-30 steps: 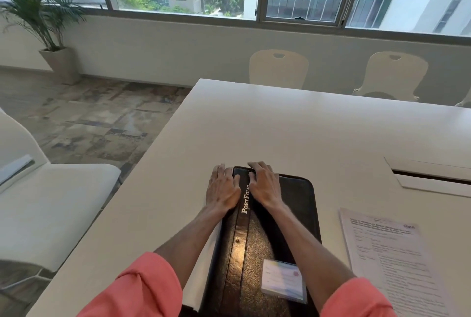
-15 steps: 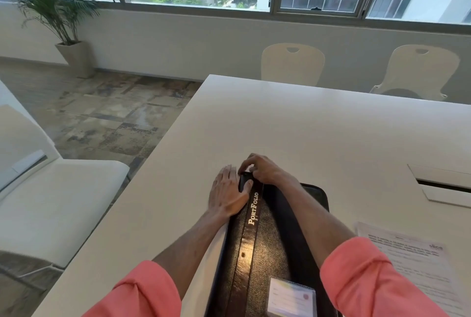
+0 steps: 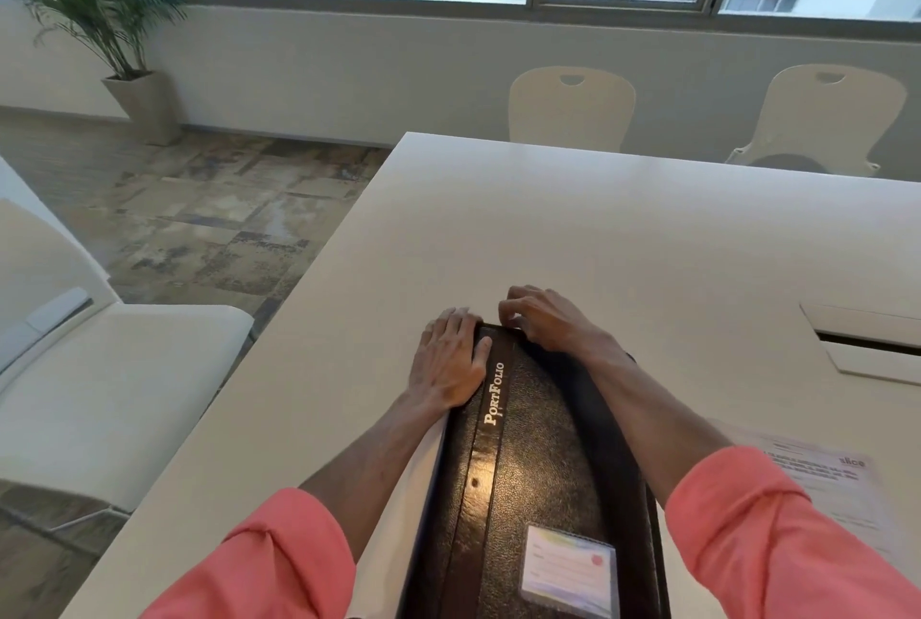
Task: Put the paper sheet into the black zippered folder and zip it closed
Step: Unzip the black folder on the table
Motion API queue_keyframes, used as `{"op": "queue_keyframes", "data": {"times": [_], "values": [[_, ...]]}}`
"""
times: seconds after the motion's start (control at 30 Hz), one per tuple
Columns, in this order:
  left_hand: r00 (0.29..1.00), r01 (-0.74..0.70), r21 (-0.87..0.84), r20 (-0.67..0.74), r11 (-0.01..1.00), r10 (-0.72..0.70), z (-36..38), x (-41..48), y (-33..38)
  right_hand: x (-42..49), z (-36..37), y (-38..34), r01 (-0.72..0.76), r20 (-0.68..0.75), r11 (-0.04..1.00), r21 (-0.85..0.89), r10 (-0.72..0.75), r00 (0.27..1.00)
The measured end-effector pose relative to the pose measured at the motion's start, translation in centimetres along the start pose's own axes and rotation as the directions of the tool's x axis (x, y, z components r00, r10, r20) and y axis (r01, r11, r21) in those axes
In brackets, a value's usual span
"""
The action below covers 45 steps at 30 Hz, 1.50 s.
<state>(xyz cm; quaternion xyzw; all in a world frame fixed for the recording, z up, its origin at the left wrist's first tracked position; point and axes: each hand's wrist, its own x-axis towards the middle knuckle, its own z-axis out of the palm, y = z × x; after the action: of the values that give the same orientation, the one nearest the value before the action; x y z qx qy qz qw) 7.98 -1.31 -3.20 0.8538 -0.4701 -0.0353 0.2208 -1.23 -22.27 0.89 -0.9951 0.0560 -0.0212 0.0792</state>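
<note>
The black zippered folder (image 3: 538, 449), stamped "PortFolio" and carrying a card pocket near me, lies shut on the white table (image 3: 598, 230). My left hand (image 3: 451, 362) rests flat across its far left corner, thumb on the cover. My right hand (image 3: 545, 319) hovers at the far edge with fingers curled and pinched together, apparently around the zipper pull, which is hidden. The printed paper sheet (image 3: 817, 484) lies on the table to the right of the folder, partly behind my right forearm. A white edge shows along the folder's left side.
A cable hatch (image 3: 867, 339) is set into the table at the right. Two cream chairs (image 3: 573, 107) stand at the far side, and a white chair (image 3: 99, 384) at the left. A potted palm (image 3: 109, 20) stands by the window.
My right hand has slid from the folder's top left corner to the right along the far edge. The left hand stays pressed on the corner. The camera has tilted down and closer.
</note>
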Motion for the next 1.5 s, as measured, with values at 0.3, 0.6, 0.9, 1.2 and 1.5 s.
{"op": "queue_keyframes", "data": {"times": [0.3, 0.6, 0.9, 1.2, 1.5], "values": [[1.000, 0.017, 0.062, -0.025, 0.998, -0.015, 0.1, 0.1, -0.2, -8.5, -0.8, 4.9, -0.099, -0.085, 0.972, -0.212, 0.082, 0.993], [0.996, 0.089, 0.291, -0.047, 0.952, -0.079, 0.1, -0.1, 0.8, -16.6, -1.8, 6.9, -0.285, -0.146, 0.927, -0.246, 0.255, 0.956], [0.992, 0.126, 0.342, -0.072, 0.931, -0.108, 0.4, -0.4, 1.6, -21.1, 0.3, 2.9, -0.465, -0.243, 0.879, -0.105, 0.431, 0.869], [0.966, 0.259, 0.349, -0.079, 0.901, -0.247, 0.8, -1.4, 3.2, -23.3, 1.5, -1.2, -0.581, -0.355, 0.812, -0.060, 0.526, 0.773], [0.997, -0.047, 0.114, 0.073, 0.992, 0.039, 0.9, -8.6, 6.3, -25.5, 2.5, -3.0, -0.637, -0.404, 0.770, 0.022, 0.590, 0.699]]}}
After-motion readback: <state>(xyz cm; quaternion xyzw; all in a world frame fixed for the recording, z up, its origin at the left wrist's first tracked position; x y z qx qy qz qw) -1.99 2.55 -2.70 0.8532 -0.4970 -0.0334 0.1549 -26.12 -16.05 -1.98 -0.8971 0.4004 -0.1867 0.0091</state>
